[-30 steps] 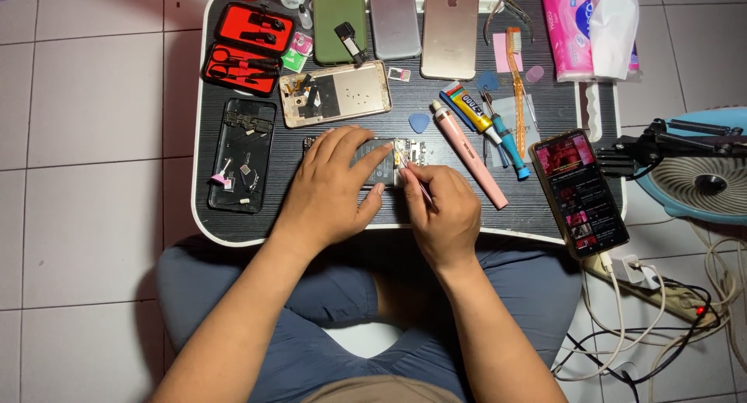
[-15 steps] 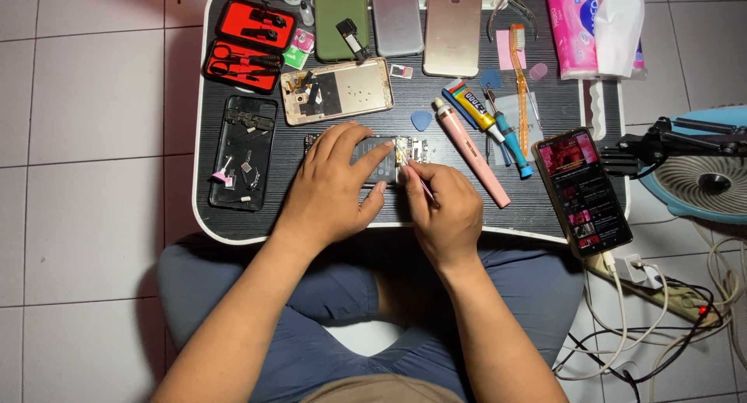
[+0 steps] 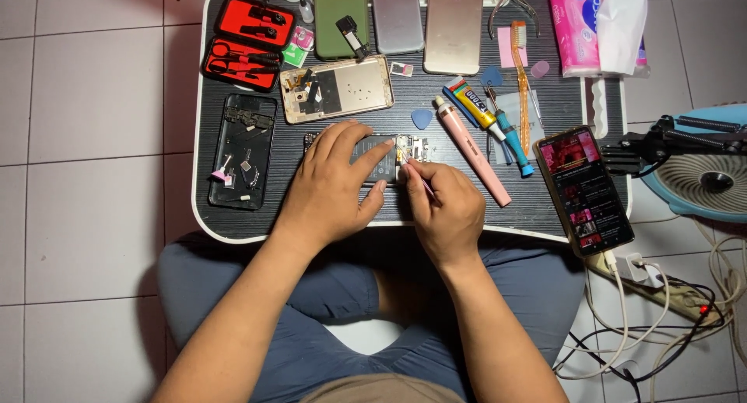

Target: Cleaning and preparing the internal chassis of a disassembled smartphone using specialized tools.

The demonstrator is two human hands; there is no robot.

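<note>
Head view: the left hand [image 3: 331, 181] is lying flat, fingers spread, pressing down on an opened phone [image 3: 373, 160] at the middle of the dark ribbed surface [image 3: 545, 205]. Just beside it, the right hand [image 3: 443, 205] is pinching a thin metal tool [image 3: 416, 173] whose tip is touching the phone's exposed interior. A pink cylindrical pen [image 3: 472, 152] is lying just to the right.
</note>
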